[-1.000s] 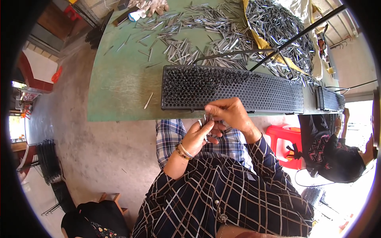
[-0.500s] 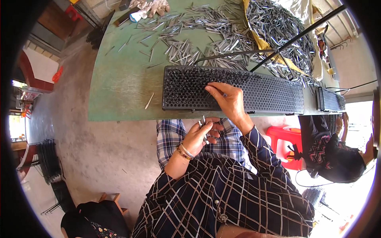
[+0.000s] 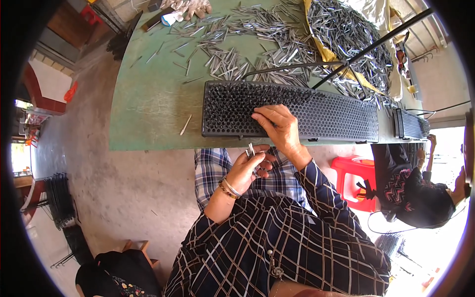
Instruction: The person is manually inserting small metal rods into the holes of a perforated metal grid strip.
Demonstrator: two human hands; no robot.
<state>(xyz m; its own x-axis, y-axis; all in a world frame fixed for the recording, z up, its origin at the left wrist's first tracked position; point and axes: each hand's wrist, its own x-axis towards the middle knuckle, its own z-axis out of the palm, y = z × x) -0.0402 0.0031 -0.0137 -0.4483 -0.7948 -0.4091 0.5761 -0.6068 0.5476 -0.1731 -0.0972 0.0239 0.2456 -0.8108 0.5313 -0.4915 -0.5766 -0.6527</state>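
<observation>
A long black rack [image 3: 341, 121] full of small round holes lies along the table's near edge. Thin dark pieces stand in the holes of its left part; the holes on the right show bare. My right hand [image 3: 280, 128] is over the rack's middle-left, thumb and fingers pinched together at the holes; what is between the fingertips is hidden. Just below the table edge, my left hand [image 3: 249, 168] is closed around several thin metal strips [image 3: 251, 148], whose ends poke up past the thumb.
Loose metal strips [image 3: 232, 64] lie scattered over the green table [image 3: 148, 109]. More fill a yellow-edged sack [image 3: 346, 34] at the back right. A black rod [image 3: 376, 44] slants above the rack. Gloves [image 3: 193, 9] lie far left. Another person [image 3: 425, 198] works near a second rack [image 3: 411, 123].
My right hand has shifted slightly left and its fingers have drawn closer together over the rack. My left hand stays nearly in place with the strips.
</observation>
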